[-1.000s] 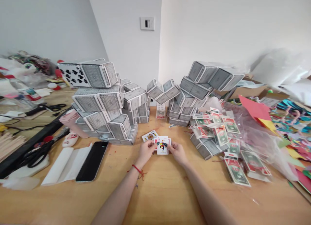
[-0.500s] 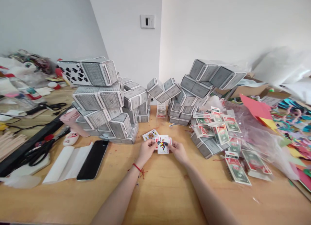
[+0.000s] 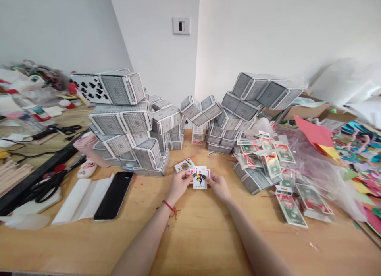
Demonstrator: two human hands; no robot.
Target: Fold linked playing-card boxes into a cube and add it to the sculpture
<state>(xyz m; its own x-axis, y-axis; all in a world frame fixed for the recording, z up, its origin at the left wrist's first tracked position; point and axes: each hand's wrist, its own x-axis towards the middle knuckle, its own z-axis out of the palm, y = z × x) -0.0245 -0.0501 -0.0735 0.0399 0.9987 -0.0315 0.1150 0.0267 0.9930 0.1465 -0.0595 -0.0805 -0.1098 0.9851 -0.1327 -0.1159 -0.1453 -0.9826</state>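
Near the middle of the table, a joker playing card faces me, pinched at its left edge by my left hand and at its right edge by my right hand. Both hands have their fingers closed on it. Another card with red print shows partly behind the joker; whether it is also gripped I cannot tell. A face card lies on the wood just beyond my left hand. Past the hands stands a small clear box with cards or packs in it.
Stacked blocks made of grey-backed cards rise at left and right, with a V-shaped piece between them. Opened card boxes lie at right. A black phone, white paper and scissors are at left.
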